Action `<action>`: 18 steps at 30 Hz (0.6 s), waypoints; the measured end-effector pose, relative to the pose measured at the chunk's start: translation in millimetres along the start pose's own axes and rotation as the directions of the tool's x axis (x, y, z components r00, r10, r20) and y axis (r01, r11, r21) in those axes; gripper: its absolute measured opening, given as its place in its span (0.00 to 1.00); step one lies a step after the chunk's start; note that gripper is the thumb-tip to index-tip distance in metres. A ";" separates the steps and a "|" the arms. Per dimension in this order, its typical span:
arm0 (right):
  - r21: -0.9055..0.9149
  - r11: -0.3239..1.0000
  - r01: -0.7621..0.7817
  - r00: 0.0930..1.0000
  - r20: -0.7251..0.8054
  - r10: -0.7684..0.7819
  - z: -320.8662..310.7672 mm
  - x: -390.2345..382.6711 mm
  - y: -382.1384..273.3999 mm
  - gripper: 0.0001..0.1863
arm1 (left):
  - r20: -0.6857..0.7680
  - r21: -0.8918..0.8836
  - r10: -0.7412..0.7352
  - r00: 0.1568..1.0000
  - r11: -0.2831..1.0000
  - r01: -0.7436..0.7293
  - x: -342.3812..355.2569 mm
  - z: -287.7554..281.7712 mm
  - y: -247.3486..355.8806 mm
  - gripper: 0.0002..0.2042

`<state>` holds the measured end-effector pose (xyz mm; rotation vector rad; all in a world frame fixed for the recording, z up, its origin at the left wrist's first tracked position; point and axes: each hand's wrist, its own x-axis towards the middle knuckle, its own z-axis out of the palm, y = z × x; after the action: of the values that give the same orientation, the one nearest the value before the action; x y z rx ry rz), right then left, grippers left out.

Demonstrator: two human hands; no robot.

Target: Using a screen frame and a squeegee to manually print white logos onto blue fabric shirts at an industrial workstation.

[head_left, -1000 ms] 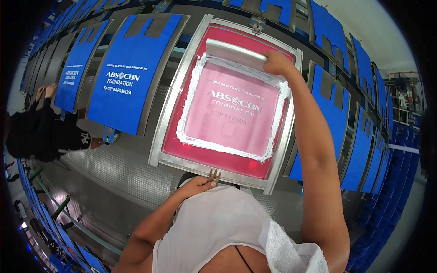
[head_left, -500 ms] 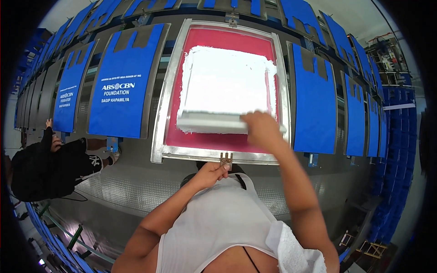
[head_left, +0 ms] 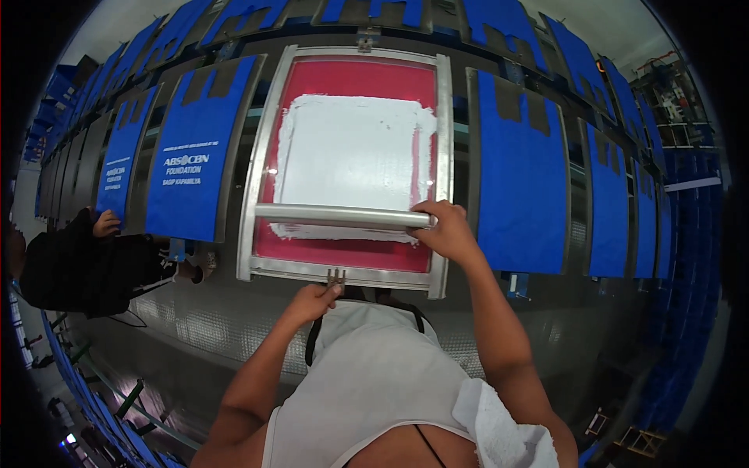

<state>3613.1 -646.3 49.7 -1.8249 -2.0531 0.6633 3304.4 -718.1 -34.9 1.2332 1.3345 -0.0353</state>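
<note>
In the head view, the right hand (head_left: 445,228) is wrapped around the right end of a pale squeegee (head_left: 343,215), which lies across the lower part of a metal-framed screen (head_left: 442,156); white ink (head_left: 351,160) covers the middle of its red mesh (head_left: 355,74); the left hand (head_left: 314,301) grips a pronged metal bracket (head_left: 335,278) at the frame's near edge; blue panels (head_left: 520,195) flank the screen on both sides; a co-worker's hand (head_left: 107,224) touches one at far left.
</note>
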 end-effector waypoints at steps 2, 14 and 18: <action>0.358 0.928 -0.103 0.993 -0.021 0.118 4.8 3.8 31.6 0.23 | -0.144 0.364 0.163 0.976 0.926 -0.101 -14.4 -24.6 26.4 0.25; 0.762 0.584 -0.278 0.948 0.119 0.296 -16.2 20.3 24.9 0.16 | -0.701 -0.198 0.148 0.698 0.899 -0.390 55.0 -163.2 -1.9 0.24; 0.751 0.611 -0.249 0.947 0.056 0.317 -68.4 -22.0 51.5 0.15 | -0.709 -0.303 0.127 0.693 0.833 -0.463 25.7 -106.1 47.7 0.24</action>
<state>3695.2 -654.9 81.5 -1.5958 -1.1170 1.2711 3269.5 -610.6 2.8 1.0577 1.5876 1.0174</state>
